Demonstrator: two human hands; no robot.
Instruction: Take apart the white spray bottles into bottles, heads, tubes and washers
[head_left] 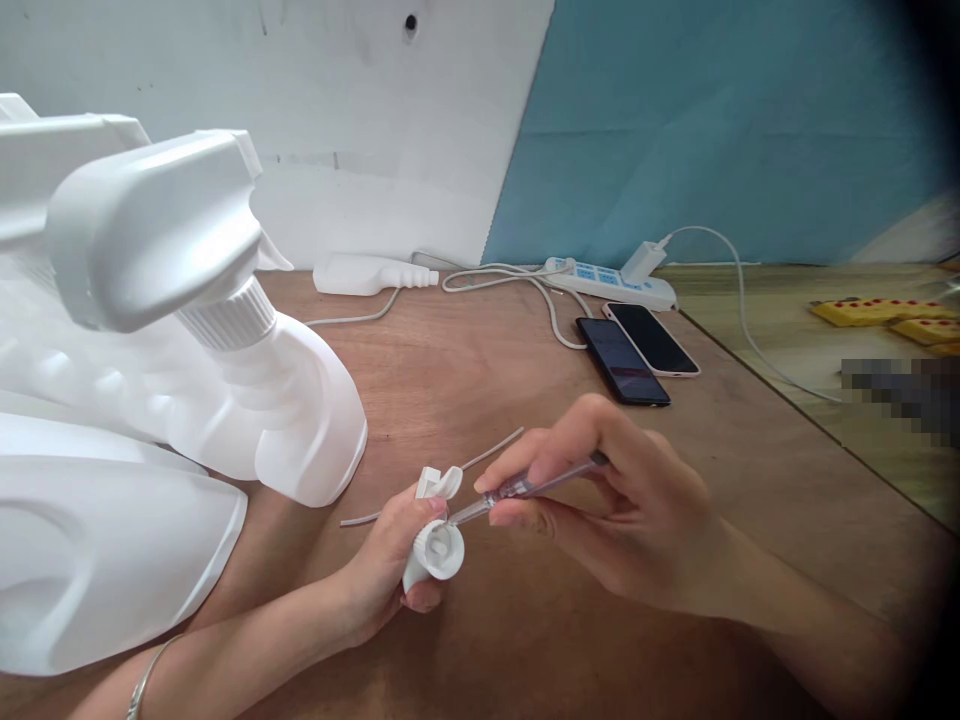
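Low over the middle of the table, my left hand (382,555) is closed around a white trigger spray head (440,550). Its round screw-collar opening faces me, and the trigger side sticks up past my thumb. My right hand (607,500) pinches a slim screwdriver (514,487) with a clear purplish handle. The tool's tip meets the rim of the spray head's collar; whether it goes inside is hard to tell. One thin tube (493,448) lies behind the spray head, and another tube (360,520) shows left of my left hand.
Large white spray bottles (300,420) crowd the left side. Against the wall lies a white bottle (367,274), with cables and a power strip (615,283) to its right. Two phones (622,360) overlap in front of the strip. Yellow objects (877,312) sit far right.
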